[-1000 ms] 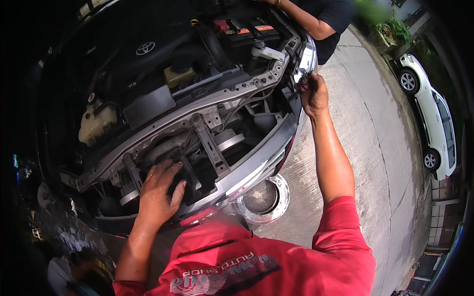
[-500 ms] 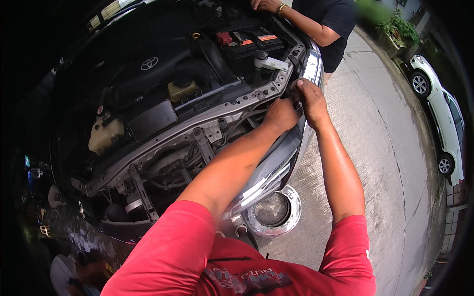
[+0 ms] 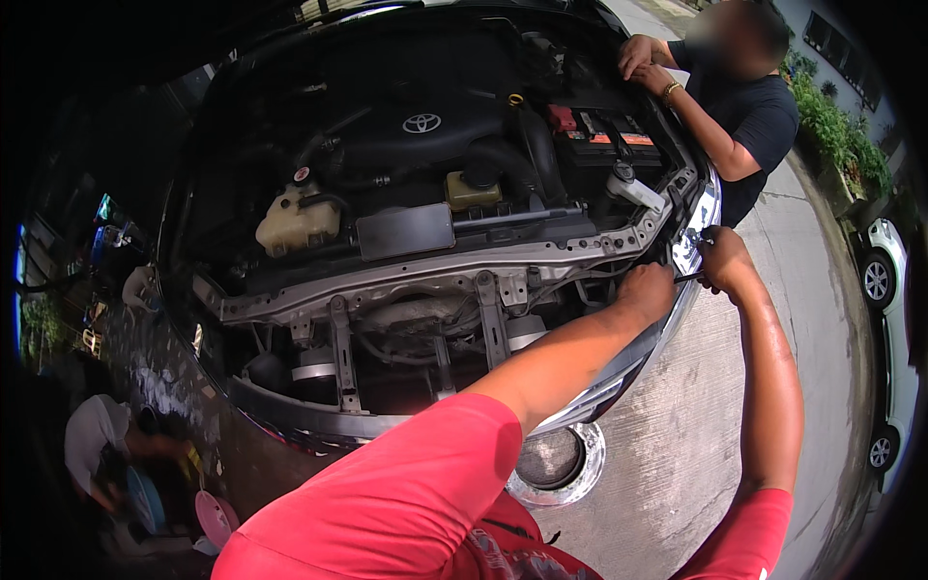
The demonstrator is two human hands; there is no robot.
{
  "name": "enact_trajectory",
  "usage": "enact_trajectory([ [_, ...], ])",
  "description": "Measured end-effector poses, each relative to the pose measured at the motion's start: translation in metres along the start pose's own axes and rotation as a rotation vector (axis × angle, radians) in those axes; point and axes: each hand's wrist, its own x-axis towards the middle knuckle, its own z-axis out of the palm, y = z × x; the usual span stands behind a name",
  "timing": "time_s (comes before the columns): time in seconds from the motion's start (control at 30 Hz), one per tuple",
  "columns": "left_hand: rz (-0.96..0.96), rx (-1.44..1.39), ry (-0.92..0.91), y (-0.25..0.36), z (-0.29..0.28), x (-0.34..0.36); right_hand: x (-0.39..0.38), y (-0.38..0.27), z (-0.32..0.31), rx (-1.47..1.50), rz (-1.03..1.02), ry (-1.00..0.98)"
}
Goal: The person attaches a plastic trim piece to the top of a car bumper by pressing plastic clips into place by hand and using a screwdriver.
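At the bumper (image 3: 630,356) edge beside open pavement (image 3: 672,416), left hand (image 3: 646,290) and right hand (image 3: 729,259), grip unclear, flank a rod (image 3: 689,277).

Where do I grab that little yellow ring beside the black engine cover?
Probably pinch the small yellow ring by its rim, from above: nothing covers its top beside the broad black engine cover, and its loop looks pinch-sized.

Left hand (image 3: 646,293): lay left of the right hand (image 3: 727,257), just beside the headlight (image 3: 686,251).
Battery (image 3: 607,153): sat behind the headlight, right of the engine cover (image 3: 425,143).
Fluid reservoir (image 3: 295,224): stood behind the radiator support (image 3: 425,270), left of the engine cover.
Co-worker (image 3: 759,126): was beyond the right hand, to the battery's right.
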Motion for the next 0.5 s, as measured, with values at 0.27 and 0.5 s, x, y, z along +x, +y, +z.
enact_trajectory([
  [0.27, -0.039, -0.046, -0.013, -0.008, 0.005, 0.006, -0.037, 0.009, 0.002, -0.865, -1.002, 0.258],
  [0.5, -0.021, -0.013, -0.042, 0.017, 0.007, 0.011, -0.041, 0.016, 0.009, -0.45, -0.166, 0.238],
])
